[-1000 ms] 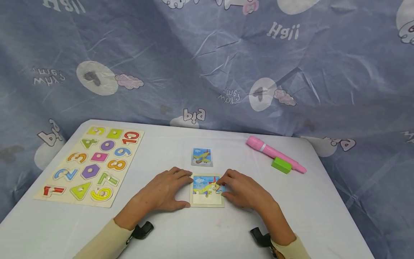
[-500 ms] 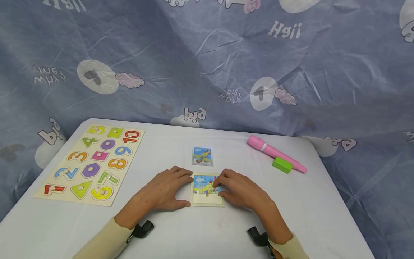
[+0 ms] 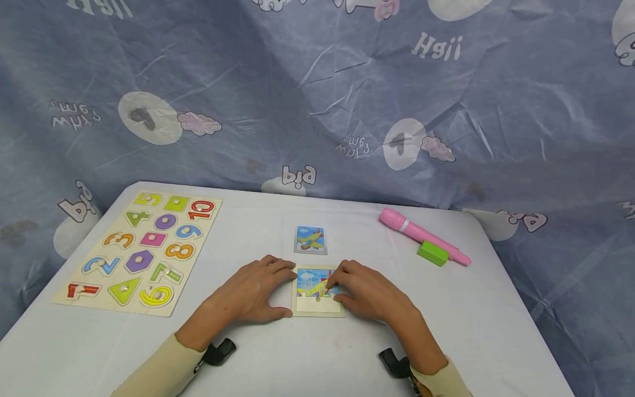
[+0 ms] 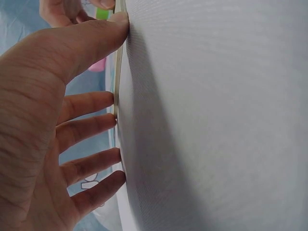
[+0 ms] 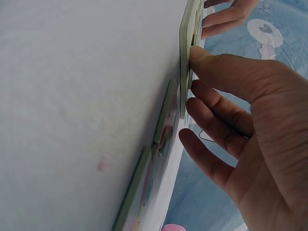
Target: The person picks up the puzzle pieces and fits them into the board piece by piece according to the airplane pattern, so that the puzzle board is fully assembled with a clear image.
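A small jigsaw board (image 3: 317, 311) lies flat at the middle of the table, its upper part covered by pieces of an airplane picture, its lower strip bare. My left hand (image 3: 255, 290) rests at the board's left side, with spread, fairly straight fingers and the thumb touching its edge. Over the board's right side, my right hand (image 3: 374, 292) pinches a jigsaw piece (image 3: 335, 289) between thumb and fingers, down at the picture; the fingers hide most of it. Loose jigsaw pieces (image 5: 165, 120) lie beside the board in the right wrist view, under the right hand.
An airplane picture card (image 3: 310, 240) lies just behind the board. At the left is a wooden number and shape puzzle (image 3: 139, 253). A pink pen-like toy (image 3: 421, 234) and a green block (image 3: 432, 253) lie at the back right. A patterned curtain (image 3: 317, 99) hangs behind the table.
My right hand has shifted slightly left with the jigsaw piece, from the board's right edge in over the picture. The left hand has stayed in place.
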A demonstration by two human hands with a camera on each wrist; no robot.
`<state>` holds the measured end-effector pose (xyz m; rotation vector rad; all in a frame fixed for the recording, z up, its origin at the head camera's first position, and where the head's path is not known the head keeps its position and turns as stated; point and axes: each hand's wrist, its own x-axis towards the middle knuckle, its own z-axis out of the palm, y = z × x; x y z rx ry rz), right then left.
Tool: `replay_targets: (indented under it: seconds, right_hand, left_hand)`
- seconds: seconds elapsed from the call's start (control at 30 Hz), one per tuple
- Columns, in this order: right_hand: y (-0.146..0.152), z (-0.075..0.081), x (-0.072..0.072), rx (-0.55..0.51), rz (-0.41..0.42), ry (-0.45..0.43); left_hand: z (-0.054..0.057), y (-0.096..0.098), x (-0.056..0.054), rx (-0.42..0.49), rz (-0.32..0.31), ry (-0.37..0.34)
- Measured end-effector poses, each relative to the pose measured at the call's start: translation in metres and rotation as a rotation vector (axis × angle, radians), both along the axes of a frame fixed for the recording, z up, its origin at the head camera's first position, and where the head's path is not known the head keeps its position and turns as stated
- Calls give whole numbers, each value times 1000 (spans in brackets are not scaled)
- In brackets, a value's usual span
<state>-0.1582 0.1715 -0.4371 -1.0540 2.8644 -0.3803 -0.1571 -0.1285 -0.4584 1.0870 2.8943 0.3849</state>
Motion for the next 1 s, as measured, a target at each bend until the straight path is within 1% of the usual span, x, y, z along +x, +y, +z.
replay_targets:
  seconds: [0.3,0.5,0.8,0.9,1.0]
  right_hand:
    - [2,-1,1,5,-2,-3]
    - [4,0,3,19,0,14]
    - [11,4,6,37,-52,-8]
    - [16,4,7,41,-57,-1]
    - [22,3,9,30,-43,17]
  left_hand:
    - [0,1,0,1,1,4]
    - [0,1,1,1,6,5]
    - [0,1,0,2,6,3]
    - [-1,1,0,4,3,5]
    - [-1,1,-1,6,5,1]
